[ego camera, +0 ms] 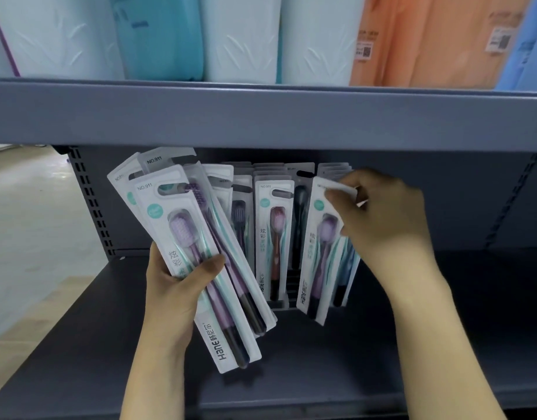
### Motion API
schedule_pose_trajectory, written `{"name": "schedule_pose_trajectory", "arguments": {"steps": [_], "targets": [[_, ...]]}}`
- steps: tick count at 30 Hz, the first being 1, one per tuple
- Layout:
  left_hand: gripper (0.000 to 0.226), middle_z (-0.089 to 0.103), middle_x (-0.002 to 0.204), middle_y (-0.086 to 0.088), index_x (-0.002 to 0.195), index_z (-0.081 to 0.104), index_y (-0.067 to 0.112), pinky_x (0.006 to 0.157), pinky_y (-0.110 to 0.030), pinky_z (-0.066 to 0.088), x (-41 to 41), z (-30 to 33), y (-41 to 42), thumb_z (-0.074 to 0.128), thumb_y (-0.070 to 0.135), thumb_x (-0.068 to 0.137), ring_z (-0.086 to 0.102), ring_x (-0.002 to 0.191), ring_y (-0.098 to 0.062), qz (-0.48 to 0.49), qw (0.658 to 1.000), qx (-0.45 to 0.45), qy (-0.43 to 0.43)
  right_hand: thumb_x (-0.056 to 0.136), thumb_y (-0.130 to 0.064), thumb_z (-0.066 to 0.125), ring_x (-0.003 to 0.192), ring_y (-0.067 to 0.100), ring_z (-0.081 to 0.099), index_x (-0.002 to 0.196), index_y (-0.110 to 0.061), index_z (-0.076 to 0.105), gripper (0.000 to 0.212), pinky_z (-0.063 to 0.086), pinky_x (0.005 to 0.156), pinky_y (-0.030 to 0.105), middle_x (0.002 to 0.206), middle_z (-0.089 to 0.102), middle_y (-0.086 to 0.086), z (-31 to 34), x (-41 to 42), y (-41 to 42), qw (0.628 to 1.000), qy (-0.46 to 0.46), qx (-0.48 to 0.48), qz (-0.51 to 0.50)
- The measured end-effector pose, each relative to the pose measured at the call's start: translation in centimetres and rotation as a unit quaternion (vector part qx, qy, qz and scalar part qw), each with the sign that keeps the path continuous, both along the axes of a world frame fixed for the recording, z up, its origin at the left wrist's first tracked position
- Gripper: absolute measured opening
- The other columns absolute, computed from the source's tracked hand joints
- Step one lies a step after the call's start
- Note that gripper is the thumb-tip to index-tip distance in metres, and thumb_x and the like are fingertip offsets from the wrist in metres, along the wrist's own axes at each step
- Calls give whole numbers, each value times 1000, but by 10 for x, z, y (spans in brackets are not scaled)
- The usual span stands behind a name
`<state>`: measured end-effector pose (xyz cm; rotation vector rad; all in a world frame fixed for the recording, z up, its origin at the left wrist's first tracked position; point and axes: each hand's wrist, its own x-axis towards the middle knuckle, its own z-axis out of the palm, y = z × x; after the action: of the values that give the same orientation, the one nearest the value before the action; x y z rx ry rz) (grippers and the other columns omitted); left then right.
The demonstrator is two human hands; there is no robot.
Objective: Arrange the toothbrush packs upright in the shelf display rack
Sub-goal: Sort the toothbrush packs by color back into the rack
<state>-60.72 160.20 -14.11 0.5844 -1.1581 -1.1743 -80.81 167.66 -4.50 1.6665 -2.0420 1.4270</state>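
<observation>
My left hand (173, 286) grips a fan of glossy flat toothbrush packs (200, 253); my right hand (382, 213) pinches, seemingly, one tilted pack's card top (317, 253) at the rack (279, 301).

**Q:** State the condition of the loose toothbrush packs.

**A:** A fanned bundle of toothbrush packs (197, 256), white cards marked NO.911 with purple brushes, sits tilted with tops leaning left, raised off the shelf.

**Q:** And the display rack?

**A:** The display rack (280, 303) holds packs upright in rows at the shelf's rear. One purple-brush pack (320, 253) at the right row's front leans slightly, its top corner bent.
</observation>
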Motion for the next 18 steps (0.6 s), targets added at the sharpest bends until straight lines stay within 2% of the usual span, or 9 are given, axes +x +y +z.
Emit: {"name": "schedule_pose_trajectory", "arguments": {"steps": [3, 7, 9, 11, 12, 15, 18], "targets": [[57, 72, 83, 6, 113, 54, 9, 70, -26, 57, 5, -2, -1, 69, 2, 58, 70, 79, -14, 9, 1000, 6, 7, 90, -20, 58, 51, 3, 62, 78, -22, 60, 13, 46, 49, 12, 55, 63, -8, -14, 6, 6, 998, -39, 30, 28], [62, 73, 84, 6, 109, 57, 12, 71, -28, 57, 7, -3, -1, 76, 6, 51, 70, 80, -14, 15, 1000, 11, 5, 90, -23, 56, 54, 5, 64, 84, -22, 61, 7, 54, 57, 26, 70, 65, -7, -17, 5, 6, 998, -49, 35, 25], [66, 73, 86, 6, 108, 57, 13, 72, -28, 57, 8, -3, 0, 79, 12, 47, 70, 81, -14, 14, 1000, 9, 5, 93, -23, 51, 50, 5, 64, 88, -21, 56, 7, 52, 51, 24, 71, 64, -7, -19, 5, 5, 996, -56, 55, 35], [69, 73, 87, 5, 110, 56, 12, 72, -28, 57, 9, -3, 1, 78, 21, 45, 70, 82, -15, 11, 1000, 8, 11, 97, -24, 45, 52, 10, 64, 96, -23, 51, 5, 43, 39, 13, 78, 62, -5, -24, 7, 3, 992, -84, 72, 58], [69, 73, 86, 6, 109, 56, 13, 71, -28, 57, 9, -3, 2, 77, 23, 44, 70, 81, -15, 11, 1000, 9, 13, 98, -24, 43, 58, 14, 65, 103, -25, 48, 7, 41, 38, 10, 84, 61, 0, -27, 9, 3, 990, -102, 72, 69], [67, 73, 86, 7, 107, 57, 15, 69, -25, 56, 10, -3, 2, 77, 22, 43, 71, 80, -13, 11, 1000, 9, 13, 99, -22, 40, 68, 20, 66, 115, -32, 39, 19, 50, 46, 14, 85, 59, 5, -35, 17, 0, 982, -149, 68, 94], [74, 73, 87, 4, 113, 56, 8, 70, -27, 56, 15, -3, 0, 77, 23, 44, 70, 81, -14, 13, 1000, 5, 8, 98, -30, 45, 64, 13, 67, 108, -34, 39, 13, 59, 66, 33, 83, 64, 5, -40, 21, -3, 979, -161, 70, 108]]}}
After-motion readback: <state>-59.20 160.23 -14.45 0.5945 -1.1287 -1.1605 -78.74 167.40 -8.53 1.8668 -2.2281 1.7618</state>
